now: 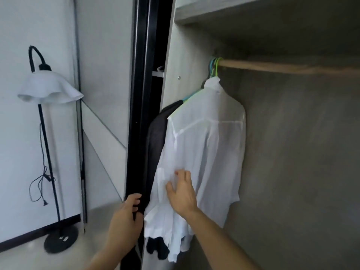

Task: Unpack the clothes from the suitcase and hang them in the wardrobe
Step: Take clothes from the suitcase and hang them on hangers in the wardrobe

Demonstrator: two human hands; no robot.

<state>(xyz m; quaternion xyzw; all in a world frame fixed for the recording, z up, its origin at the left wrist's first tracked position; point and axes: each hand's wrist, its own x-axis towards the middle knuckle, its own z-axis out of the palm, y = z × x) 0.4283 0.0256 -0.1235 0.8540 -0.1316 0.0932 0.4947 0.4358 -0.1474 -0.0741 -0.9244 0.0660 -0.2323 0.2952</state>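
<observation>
Inside the wardrobe (292, 152), at the left end of its wooden rail (282, 68), the white shirt (206, 145) hangs from one of a small bunch of green and blue hangers (214, 65). It is pressed against a dark garment (157, 133) that hangs between it and the side panel. The right hand (182, 193) lies on the shirt's lower part with fingers loosely spread and tips touching the cloth, pinching nothing as far as can be seen. The left hand (126, 217) has its fingers curled round the black door edge (140, 114) and grips it. The shirt looks thin, half sheer and very light. It should be soft and limp, prone to creasing, and likely to slip off a smooth hanger if tugged from the hem. Any shifting along the rail is better done at the hanger hook or the shoulders. As a container, the wardrobe shows these two garments under a shelf (214, 12). The suitcase is out of view, so what remains in it cannot be told. A floor lamp (48, 88) stands by the wall to the left.
</observation>
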